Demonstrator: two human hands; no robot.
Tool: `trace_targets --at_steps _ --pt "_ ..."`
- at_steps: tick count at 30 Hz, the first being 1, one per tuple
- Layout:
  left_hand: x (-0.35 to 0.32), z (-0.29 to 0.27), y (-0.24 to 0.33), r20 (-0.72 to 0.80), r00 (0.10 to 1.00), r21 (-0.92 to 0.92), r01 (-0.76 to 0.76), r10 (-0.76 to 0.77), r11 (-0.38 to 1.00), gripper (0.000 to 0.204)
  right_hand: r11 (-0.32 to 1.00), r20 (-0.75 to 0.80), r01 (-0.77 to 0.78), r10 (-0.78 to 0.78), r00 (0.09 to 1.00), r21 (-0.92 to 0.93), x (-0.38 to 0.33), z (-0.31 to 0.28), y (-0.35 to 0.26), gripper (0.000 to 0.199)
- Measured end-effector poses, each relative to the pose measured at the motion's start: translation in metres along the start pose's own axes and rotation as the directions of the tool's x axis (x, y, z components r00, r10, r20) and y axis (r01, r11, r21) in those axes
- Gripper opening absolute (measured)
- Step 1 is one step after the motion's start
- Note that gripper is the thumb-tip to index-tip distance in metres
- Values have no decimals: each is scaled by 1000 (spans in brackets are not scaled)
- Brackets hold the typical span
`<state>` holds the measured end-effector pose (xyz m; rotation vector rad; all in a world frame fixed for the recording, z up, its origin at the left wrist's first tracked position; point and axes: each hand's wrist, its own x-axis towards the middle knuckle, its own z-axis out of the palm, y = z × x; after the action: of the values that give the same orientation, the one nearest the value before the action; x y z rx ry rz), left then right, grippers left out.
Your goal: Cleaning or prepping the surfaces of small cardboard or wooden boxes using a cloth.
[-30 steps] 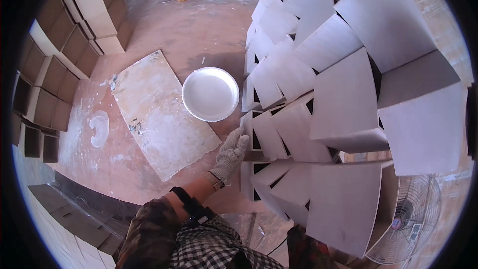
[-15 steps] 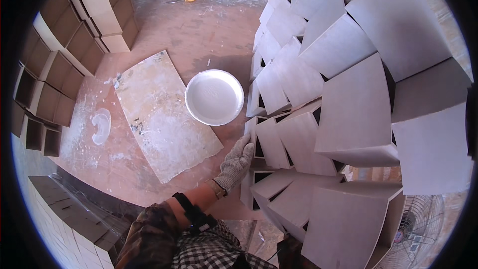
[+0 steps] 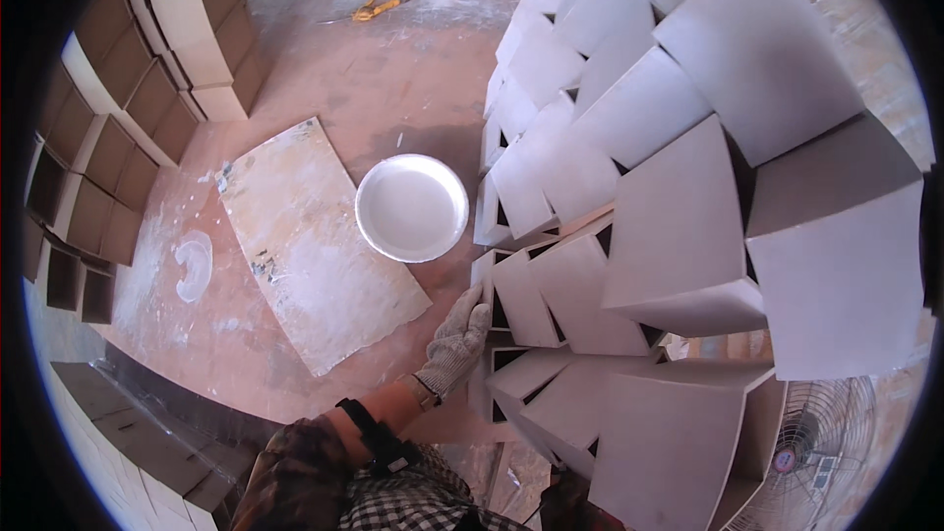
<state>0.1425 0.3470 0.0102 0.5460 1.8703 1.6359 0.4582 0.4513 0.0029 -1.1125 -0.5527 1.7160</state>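
Left hand: I see the left hand in a grey-white knitted glove (image 3: 455, 346), fingers straight and close together, resting against a pale grey flat-sided box (image 3: 526, 295); I make out nothing in its grip.
Right hand: hidden from me, so I cannot tell its state.
Contact: I would spread the pressure along the palm (a poke with the fingertips could tilt things), as the neighbouring boxes look loosely leaned.
Box: at the left edge of the tall stack of pale grey boxes (image 3: 678, 216), near side; smooth-looking faces, a dark gap at its end.
Bowl: the round white bowl of white contents (image 3: 413, 258) stands just far-left; I would keep the glove clear of it.
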Motion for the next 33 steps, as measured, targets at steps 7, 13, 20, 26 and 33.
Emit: trace_targets --at_steps 7,13,20,26,33 --pt "0 -8 -1 8 1000 -85 -10 10 996 50 998 9 18 -19 1000 68 7 3 1 49" --pt "20 -52 100 -94 894 -98 -447 439 889 50 990 26 21 -25 999 137 6 7 1 49" --pt "49 -91 304 85 308 379 -889 948 255 48 966 29 51 -60 998 252 2 14 -2 50" --pt "94 -85 408 332 -28 519 -829 943 -207 49 925 108 326 -351 930 197 10 -16 20 53" --pt "130 -79 440 658 172 484 -843 733 -237 51 700 162 400 -383 909 -591 -34 -37 26 67"
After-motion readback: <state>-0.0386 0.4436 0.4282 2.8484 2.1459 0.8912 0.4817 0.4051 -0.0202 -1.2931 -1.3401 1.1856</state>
